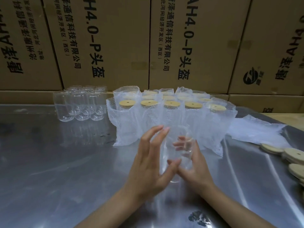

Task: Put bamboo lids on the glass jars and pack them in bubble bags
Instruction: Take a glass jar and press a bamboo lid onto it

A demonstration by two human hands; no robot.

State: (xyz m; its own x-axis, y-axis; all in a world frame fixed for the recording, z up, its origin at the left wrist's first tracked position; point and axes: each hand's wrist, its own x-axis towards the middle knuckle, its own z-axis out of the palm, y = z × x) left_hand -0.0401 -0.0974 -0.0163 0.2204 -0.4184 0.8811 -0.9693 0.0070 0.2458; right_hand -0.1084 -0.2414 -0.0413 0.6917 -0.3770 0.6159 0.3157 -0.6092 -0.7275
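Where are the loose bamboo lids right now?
In the head view the loose bamboo lids lie stacked at the table's far right edge, just right of the flat bubble bags and right of the right hand.

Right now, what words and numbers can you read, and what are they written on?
"AH4.0-P头盔" runs sideways down the middle cardboard box.
"AH4.0-P头盔" again on the next box to its right.
"通信科技有限公司" in smaller print on both of those boxes.
"(西区)" in the smallest print beside it.
The print on the far left box and far right box is upside down and too blurred to read.
The glass jars and bamboo lids carry no writing.
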